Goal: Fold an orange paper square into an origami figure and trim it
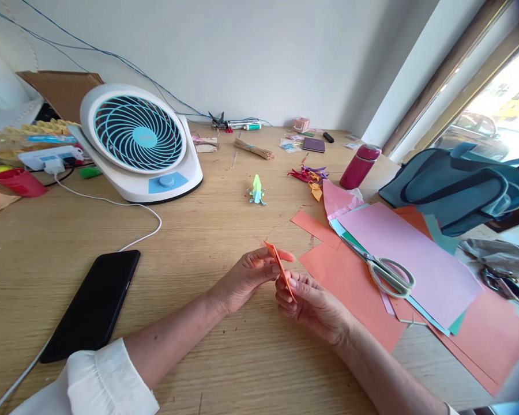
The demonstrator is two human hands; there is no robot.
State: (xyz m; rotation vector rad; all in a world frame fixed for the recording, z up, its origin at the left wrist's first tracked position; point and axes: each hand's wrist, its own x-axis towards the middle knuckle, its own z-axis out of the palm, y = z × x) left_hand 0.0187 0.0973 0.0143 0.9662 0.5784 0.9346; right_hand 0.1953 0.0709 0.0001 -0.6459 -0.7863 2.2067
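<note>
— Where is the folded orange paper (282, 271)?
— Above the wooden table (190, 242), pinched by the fingers of the left hand (246, 278) and, at its near end, of the right hand (313, 302).
— What could go wrong?
— Uneven pressing might crease it crookedly (thin paper forgives little, I believe).

Matt paper is noted in the folded orange piece (281, 266) and, at right, the pink sheet (428, 259). Wood grain is shown by the table (190, 236). Smooth plastic is seen on the fan (145, 137), far left; gloss on the black phone (94, 305), near left. The scissors (371, 262), right, are bladed in metal. Gloss is borne by the bottle (360, 167), far right. Cloth is seen in the bag (452, 178), right, and the sleeve (108, 377), near left.
</note>
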